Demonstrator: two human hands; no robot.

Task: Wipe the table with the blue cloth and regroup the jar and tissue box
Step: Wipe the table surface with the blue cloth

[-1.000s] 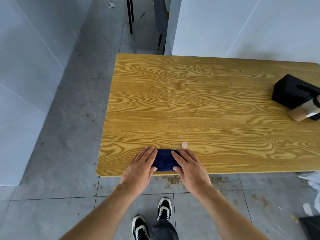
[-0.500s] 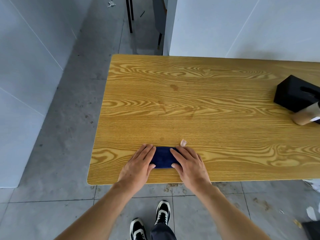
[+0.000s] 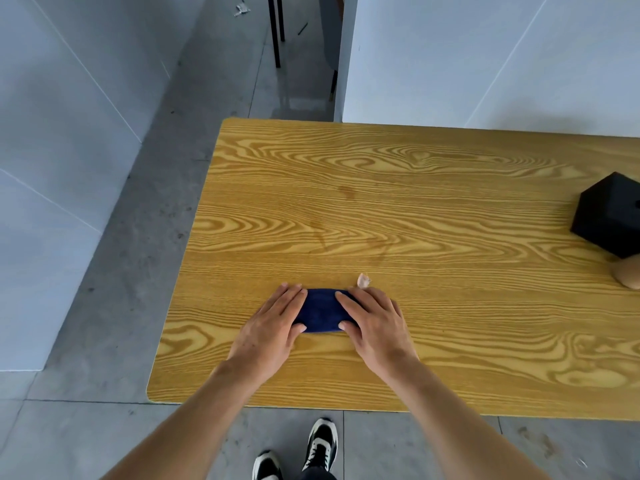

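Observation:
A small folded dark blue cloth (image 3: 320, 310) lies on the wooden table (image 3: 415, 216), a short way in from its front edge. My left hand (image 3: 273, 327) presses flat on the cloth's left end, and my right hand (image 3: 374, 322) lies flat on its right end, fingers straight. The black tissue box (image 3: 611, 220) sits at the table's right side, cut by the frame edge. Just in front of it, the tan jar (image 3: 628, 276) lies on its side, mostly out of view.
A small pale scrap (image 3: 363, 280) lies on the table just beyond my right fingertips. Faint smudges (image 3: 348, 192) mark the table's middle. White panels stand behind the table and at the left. Black chair legs (image 3: 277, 32) stand on the grey floor beyond the table's far left corner.
Both hands have pushed the cloth away from the front edge, further onto the table. The view has shifted, so the box and jar sit closer to the right frame edge.

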